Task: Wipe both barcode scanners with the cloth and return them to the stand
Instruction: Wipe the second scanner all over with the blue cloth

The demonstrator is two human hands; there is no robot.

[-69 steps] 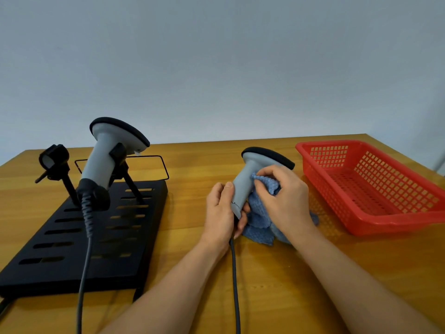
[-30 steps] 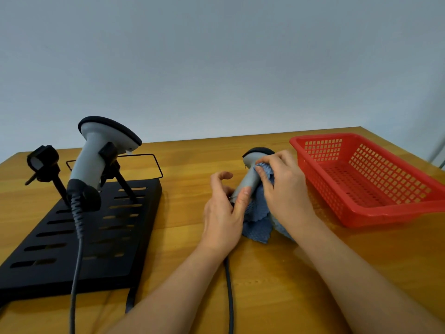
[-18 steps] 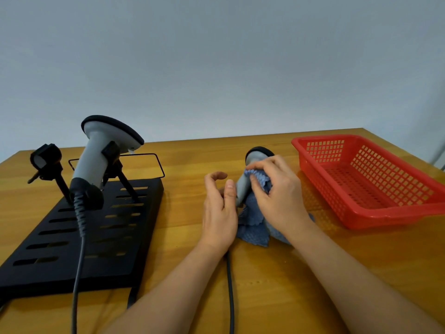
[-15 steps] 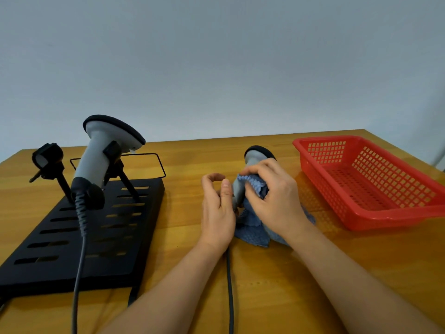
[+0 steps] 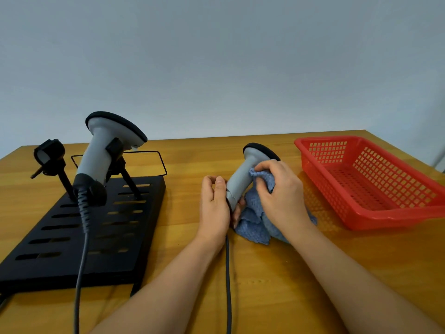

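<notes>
Meanwhile, on the wooden table [image 5: 265, 285] before a grey wall [image 5: 216, 56], both hands' fingers grip scanner [image 5: 243, 179] and cloth [image 5: 255, 222].

No text, label, brand, number or sign is showing legibly anywhere: neither grey scanner, the black stand, the blue cloth nor the red basket is displaying any readable marking.

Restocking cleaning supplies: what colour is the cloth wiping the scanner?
Blue, with a knitted texture; the cloth shows in the head view.
</notes>
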